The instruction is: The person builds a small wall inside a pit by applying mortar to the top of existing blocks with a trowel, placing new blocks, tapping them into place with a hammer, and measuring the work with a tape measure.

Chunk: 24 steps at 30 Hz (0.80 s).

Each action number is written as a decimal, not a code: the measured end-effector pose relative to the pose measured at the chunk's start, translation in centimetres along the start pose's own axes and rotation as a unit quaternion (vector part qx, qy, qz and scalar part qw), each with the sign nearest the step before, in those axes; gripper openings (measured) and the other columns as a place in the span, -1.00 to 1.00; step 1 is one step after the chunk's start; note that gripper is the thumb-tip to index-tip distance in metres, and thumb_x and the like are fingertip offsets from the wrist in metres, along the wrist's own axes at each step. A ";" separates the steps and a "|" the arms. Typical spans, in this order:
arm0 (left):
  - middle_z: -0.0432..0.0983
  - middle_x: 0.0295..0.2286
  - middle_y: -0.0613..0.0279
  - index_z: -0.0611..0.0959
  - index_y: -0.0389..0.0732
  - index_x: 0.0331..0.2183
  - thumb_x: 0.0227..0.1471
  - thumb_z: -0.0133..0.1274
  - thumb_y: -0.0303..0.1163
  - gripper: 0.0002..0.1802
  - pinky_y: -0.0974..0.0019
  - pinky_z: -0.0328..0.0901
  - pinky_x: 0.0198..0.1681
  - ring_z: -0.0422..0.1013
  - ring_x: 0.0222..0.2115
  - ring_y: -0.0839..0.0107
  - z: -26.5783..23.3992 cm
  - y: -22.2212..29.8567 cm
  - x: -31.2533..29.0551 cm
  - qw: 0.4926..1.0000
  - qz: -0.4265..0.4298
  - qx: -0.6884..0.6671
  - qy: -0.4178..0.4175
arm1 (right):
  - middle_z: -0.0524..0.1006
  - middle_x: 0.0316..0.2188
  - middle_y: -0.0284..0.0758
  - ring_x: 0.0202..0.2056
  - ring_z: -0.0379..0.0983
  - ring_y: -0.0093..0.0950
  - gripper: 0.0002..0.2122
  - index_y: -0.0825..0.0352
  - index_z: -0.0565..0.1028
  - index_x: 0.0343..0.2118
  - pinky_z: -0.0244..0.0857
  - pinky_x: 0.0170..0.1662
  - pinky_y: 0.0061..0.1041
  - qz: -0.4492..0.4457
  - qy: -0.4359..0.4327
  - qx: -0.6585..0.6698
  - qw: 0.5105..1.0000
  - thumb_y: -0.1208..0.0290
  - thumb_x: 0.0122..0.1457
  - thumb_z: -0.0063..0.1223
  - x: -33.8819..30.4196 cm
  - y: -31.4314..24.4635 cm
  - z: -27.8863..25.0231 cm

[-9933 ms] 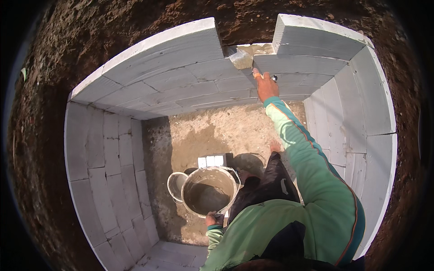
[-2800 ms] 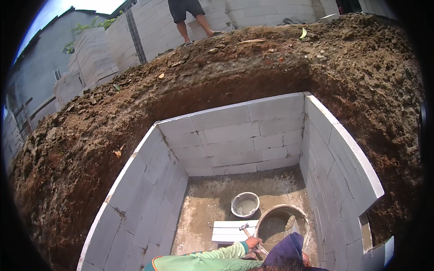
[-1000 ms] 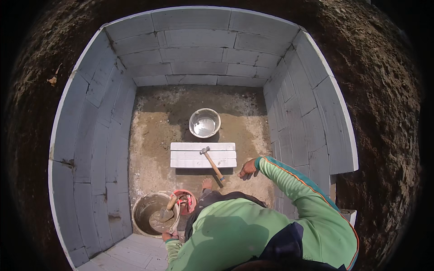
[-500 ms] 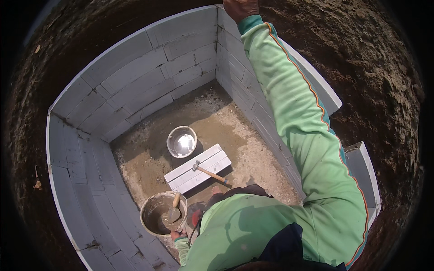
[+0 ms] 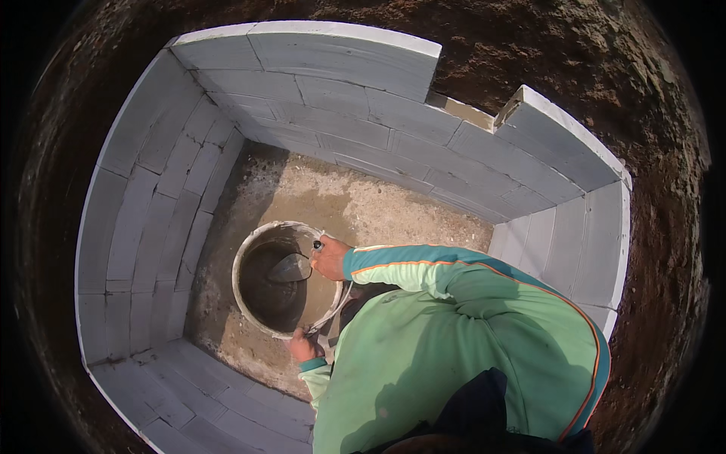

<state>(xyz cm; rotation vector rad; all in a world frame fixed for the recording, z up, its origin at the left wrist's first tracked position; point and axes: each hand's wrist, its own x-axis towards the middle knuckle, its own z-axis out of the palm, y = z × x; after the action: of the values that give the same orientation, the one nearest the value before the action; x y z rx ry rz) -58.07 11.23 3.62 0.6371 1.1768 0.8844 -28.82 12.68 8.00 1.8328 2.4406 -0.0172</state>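
Note:
A round bucket (image 5: 243, 296) with grey mortar (image 5: 265, 253) inside stands in front of me on the floor. My left hand (image 5: 305, 347) is closed on its near rim. My right hand (image 5: 329, 259) is wrapped round the handle of a trowel (image 5: 290, 268) at the bucket's right side. The trowel's blade is inside the bucket, over the mortar. The bucket's wire handle droops beside my right wrist.
Light grey block walls (image 5: 325, 98) surround me closely. The far right wall has a gap (image 5: 467, 113) in its top course, with a block (image 5: 556, 140) beyond it. Rough brown earth (image 5: 590, 60) rises outside the walls. The concrete floor (image 5: 393, 204) is stained with mortar.
My right arm has come down from the top of the wall, and that hand now grips the trowel that lay in the bucket. The view has turned right. The hammer is out of sight.

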 end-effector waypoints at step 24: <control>0.52 -0.29 -0.14 0.50 -0.48 -0.29 0.05 -0.13 -0.56 -0.81 -0.27 0.54 -0.10 0.54 -0.26 -0.09 24.0 -10.6 -4.6 0.960 -0.259 -0.016 -0.100 | 0.49 -0.42 -0.26 -0.44 0.47 -0.41 -0.69 0.33 0.41 -0.03 0.38 -0.39 -0.40 0.519 0.296 0.681 0.424 0.32 0.22 0.06 -38.4 17.3 1.6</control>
<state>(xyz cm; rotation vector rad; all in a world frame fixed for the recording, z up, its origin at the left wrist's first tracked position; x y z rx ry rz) -32.99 2.28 4.11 0.3529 1.0708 0.3820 -1.49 -19.39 10.17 4.0185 0.2139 -1.9821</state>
